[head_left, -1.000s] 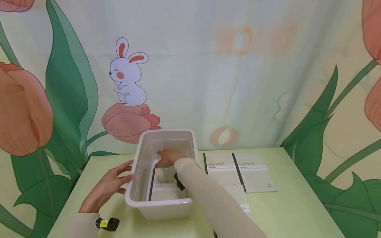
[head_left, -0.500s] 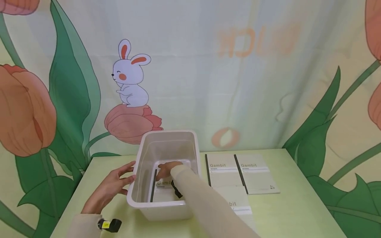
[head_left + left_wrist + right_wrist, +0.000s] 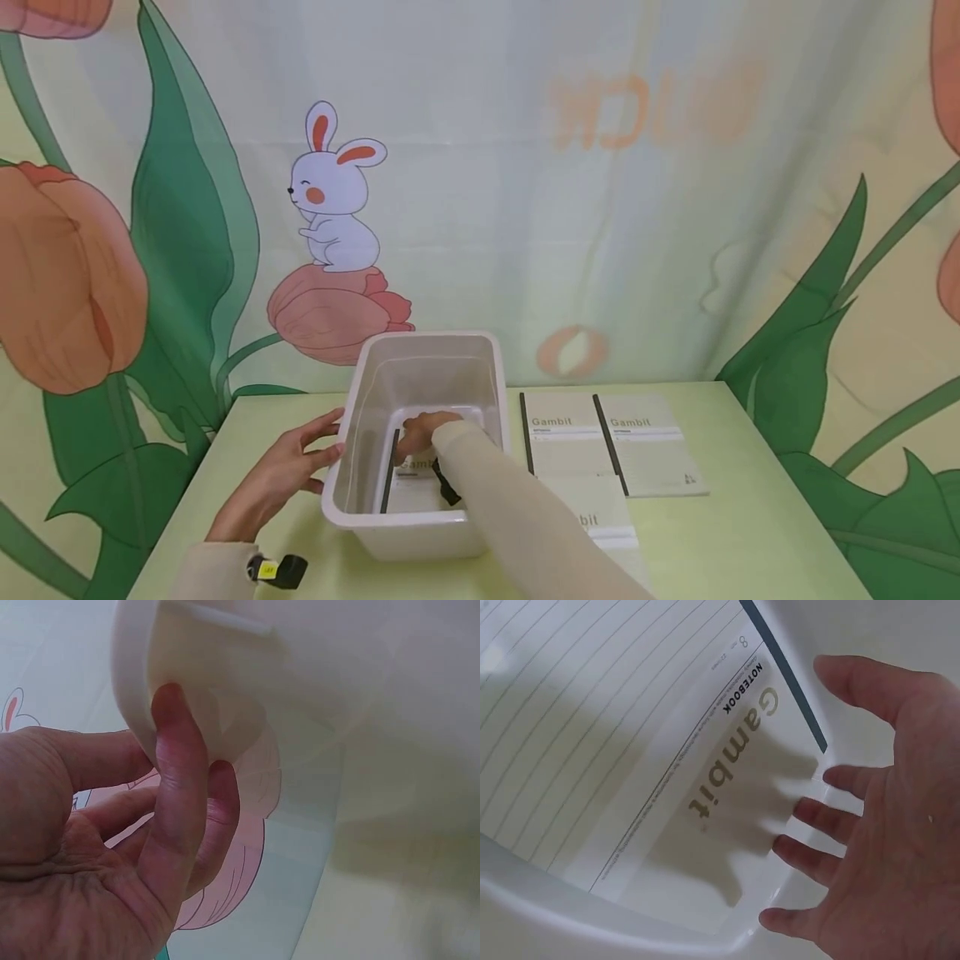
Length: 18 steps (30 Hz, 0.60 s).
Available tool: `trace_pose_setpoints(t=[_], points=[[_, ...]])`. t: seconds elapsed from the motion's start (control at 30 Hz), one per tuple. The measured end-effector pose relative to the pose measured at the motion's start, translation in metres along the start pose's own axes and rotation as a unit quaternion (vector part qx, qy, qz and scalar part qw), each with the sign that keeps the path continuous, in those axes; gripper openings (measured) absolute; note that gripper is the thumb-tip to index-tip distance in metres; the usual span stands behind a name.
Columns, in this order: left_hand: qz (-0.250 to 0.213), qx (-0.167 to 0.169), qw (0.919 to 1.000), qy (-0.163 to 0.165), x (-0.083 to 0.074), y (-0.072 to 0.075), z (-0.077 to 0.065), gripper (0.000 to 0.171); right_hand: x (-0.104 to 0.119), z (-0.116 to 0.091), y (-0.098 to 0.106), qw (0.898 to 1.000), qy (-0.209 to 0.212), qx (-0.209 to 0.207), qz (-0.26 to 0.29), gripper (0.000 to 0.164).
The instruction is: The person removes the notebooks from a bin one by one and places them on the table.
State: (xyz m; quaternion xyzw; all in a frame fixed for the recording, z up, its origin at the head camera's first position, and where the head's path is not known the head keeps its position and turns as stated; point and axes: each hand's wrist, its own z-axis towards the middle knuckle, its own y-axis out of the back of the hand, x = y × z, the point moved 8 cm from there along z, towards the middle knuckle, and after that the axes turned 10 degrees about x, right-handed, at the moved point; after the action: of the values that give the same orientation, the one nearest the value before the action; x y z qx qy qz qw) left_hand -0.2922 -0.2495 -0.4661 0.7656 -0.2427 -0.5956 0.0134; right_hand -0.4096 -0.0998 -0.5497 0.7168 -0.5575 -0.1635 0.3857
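Observation:
A white plastic bin (image 3: 412, 537) stands on the table, with a Gambit notebook (image 3: 416, 500) lying flat on its floor, dark spine to the left. My left hand (image 3: 288, 462) holds the bin's left rim from outside; in the left wrist view, bent fingers (image 3: 180, 776) reach under the lip, and the thumb meets its outer edge. Inside the bin, my right hand (image 3: 423, 433) is over the notebook's top end. The right wrist view shows that hand (image 3: 907, 825) with fingers spread and straight, casting shadows over the cover's title.
Right of the bin, two Gambit notebooks (image 3: 566, 433) (image 3: 648, 442) lie side by side on the pale green table (image 3: 765, 525). Another notebook (image 3: 607, 521) lies nearer, partly under my right sleeve (image 3: 517, 517). A printed curtain (image 3: 480, 208) hangs behind the table.
My right hand has come down and nearer inside the bin, from the far wall to over the notebook's top end. My left hand stays at the rim.

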Motion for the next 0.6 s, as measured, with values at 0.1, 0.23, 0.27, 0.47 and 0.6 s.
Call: trace_pose_setpoints(t=[0.1,0.23,0.27,0.47,0.6], points=[[0.003,-0.001,1.0000,0.005,0.001,-0.001,-0.001,0.069,-0.003,-0.001,0.002,1.000,-0.017,-0.018,0.015,0.075],[0.008,-0.004,0.9999,0.010,0.001,0.000,-0.001,0.070,-0.003,0.003,0.005,0.998,-0.028,-0.042,0.023,0.064],[0.007,-0.005,0.9999,0.011,0.001,0.001,-0.001,0.070,-0.003,0.004,0.006,0.998,-0.028,-0.046,0.024,0.062],[-0.001,-0.010,0.9999,0.010,0.000,0.001,-0.002,0.069,-0.004,0.010,0.009,0.998,-0.022,-0.059,0.016,0.064],[-0.005,-0.014,0.9999,0.009,-0.001,0.000,-0.002,0.069,-0.003,0.006,0.013,0.997,-0.012,-0.070,0.003,0.068]])
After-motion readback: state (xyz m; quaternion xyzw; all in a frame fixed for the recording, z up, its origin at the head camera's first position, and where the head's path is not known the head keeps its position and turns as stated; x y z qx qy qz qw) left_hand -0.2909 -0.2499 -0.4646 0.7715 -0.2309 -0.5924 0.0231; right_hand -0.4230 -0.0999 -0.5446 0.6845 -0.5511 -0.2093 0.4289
